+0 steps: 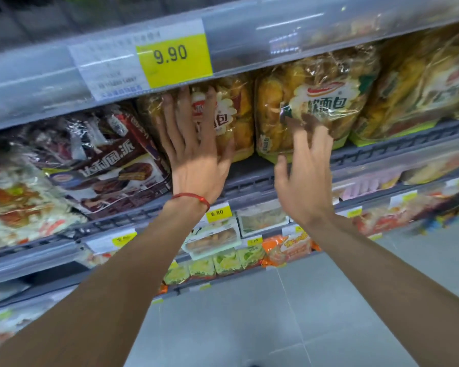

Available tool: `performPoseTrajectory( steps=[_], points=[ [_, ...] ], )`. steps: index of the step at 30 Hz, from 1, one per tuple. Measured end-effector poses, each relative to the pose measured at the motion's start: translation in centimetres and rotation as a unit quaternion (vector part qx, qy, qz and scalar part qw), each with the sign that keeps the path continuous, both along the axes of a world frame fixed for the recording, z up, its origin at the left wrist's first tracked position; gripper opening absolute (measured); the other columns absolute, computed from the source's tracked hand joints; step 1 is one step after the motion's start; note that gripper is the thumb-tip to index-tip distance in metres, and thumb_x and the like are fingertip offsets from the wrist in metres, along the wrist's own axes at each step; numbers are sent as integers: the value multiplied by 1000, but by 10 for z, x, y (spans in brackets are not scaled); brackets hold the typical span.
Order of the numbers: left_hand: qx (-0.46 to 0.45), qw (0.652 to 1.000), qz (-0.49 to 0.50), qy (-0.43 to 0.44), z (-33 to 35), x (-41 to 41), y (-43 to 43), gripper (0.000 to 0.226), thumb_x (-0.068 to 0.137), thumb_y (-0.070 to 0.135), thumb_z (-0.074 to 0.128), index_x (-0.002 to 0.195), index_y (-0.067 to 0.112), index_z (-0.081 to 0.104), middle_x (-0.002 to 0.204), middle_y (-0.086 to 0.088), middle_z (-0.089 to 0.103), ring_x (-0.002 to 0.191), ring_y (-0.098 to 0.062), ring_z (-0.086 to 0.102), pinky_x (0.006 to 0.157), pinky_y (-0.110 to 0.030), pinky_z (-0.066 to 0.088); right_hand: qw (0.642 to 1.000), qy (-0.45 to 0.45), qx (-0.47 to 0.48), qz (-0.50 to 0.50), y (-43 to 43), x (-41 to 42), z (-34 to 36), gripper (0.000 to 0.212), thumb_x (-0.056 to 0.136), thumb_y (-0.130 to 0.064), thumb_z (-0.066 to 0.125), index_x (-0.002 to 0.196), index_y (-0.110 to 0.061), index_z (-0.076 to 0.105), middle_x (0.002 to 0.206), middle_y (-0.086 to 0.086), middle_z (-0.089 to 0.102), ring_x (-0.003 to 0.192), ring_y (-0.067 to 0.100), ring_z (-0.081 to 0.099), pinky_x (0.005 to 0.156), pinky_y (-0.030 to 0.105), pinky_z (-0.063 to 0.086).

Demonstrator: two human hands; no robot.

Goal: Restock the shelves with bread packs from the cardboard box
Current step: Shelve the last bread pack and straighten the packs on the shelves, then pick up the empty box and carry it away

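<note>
Head view: the fingers [182,112] of the left hand [196,162] are being held straight and spread, and are being pressed flat against the front of a bread pack [236,120]. This pack is standing upright near the front edge of the shelf [249,181], with its top being hidden behind the price rail [276,43] of the shelf above. Nothing is being gripped by this hand, and a red string bracelet [194,198] is being worn at its wrist. The fingers [301,144] of the right hand [302,186] are being held apart and loosely bent, with the tips being raised to the lower front of a second bread pack [316,102], which is standing just beside the first, to its right. Whether that wrapper is being touched cannot be told through the blur, and nothing is being clasped. A third bread pack [421,83], blurred, is being shown further right along the same shelf. Left of the first pack, a brown chocolate pie pack [122,168] is being leaned towards the shelf's front edge. A yellow price tag [174,59] marked 9.90 is being displayed on the rail above the left hand. Snack packs [286,247] are being displayed on the lower shelves, above a grey tiled floor [276,313].
</note>
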State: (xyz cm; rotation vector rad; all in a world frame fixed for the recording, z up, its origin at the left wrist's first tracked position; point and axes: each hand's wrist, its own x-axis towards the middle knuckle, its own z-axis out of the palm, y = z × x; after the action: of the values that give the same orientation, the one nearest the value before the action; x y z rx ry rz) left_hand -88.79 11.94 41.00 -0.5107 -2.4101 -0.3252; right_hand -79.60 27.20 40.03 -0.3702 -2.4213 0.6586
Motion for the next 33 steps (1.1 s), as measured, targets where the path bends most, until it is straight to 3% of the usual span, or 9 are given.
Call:
performPoseTrajectory(
  steps=[5,12,15,18,23,26,30,33],
  points=[
    [13,992,-47,-115,20,63,-10,59,91,26,52,147,19,37,156,-23,26,141,-42,24,113,-55,28,998,-14,-40,38,-8,52,15,46,93,1,58,138,-9,57,145,13,47,133,30,43,95,14,26],
    [73,960,-94,-254,55,156,-21,48,90,13,57,138,15,52,148,-8,41,137,-29,32,115,-37,28,993,-45,-98,47,-11,139,46,39,89,0,54,125,-10,65,130,9,58,123,32,53,99,31,39],
    [98,944,-112,-294,74,193,-20,44,92,10,56,135,16,54,142,-5,47,133,-26,37,110,-30,27,989,-45,-138,20,-14,177,64,35,92,-2,51,121,-12,68,123,4,61,117,28,55,90,22,39],
    [112,928,-132,-330,88,222,-18,43,89,8,56,131,19,57,137,-3,52,130,-25,44,109,-24,28,986,-58,-158,0,-20,213,79,32,93,-1,53,118,-13,69,120,3,63,118,24,53,92,16,33],
    [123,890,-202,-391,106,264,-24,43,84,17,52,126,18,61,132,-4,55,119,-33,54,106,-50,42,978,-86,-181,-51,-40,267,99,30,94,-7,54,118,-17,70,116,3,65,115,26,54,98,33,42],
    [90,871,-250,-413,104,286,-38,40,84,19,54,124,17,63,131,-7,57,124,-27,51,110,-46,37,975,-86,-190,-80,-62,299,102,28,93,-5,57,115,-18,70,115,3,67,114,26,57,95,35,45],
    [63,830,-318,-454,97,310,-61,39,85,15,58,124,16,65,126,-8,60,123,-25,53,106,-31,36,953,-55,-251,-161,-107,339,101,35,91,-6,54,117,-22,71,118,-3,69,116,23,60,98,44,52],
    [32,802,-370,-467,93,328,-78,36,89,9,62,125,14,64,129,-7,58,125,-24,51,110,-34,35,928,-25,-287,-238,-146,369,100,33,91,-10,54,116,-20,72,118,-4,69,115,21,61,99,48,52]
  ],
)
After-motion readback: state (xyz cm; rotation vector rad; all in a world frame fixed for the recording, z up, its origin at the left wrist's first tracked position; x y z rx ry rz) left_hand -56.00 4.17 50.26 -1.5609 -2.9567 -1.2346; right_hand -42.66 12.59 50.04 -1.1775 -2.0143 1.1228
